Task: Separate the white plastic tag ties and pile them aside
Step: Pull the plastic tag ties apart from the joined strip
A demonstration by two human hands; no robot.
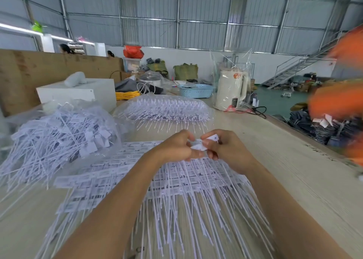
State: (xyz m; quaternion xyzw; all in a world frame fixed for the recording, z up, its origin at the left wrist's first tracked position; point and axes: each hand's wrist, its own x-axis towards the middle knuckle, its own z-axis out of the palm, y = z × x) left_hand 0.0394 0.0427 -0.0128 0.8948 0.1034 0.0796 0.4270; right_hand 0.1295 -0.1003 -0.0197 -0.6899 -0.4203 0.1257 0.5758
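I see my left hand (177, 147) and right hand (225, 148) meeting above mid-table, fingers curled, pinching one white tag tie (202, 143) between them. Under my wrists lie connected tag-tie sheets (176, 184); a loose pile of separated ties (59, 139) sits toward the table's (294, 170) left edge.

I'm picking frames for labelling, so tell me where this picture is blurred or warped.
Head view: motion blur smears the orange shape at right and the loose tag pile at left; both hands are fairly sharp; wide-angle distortion bends the wall beams.
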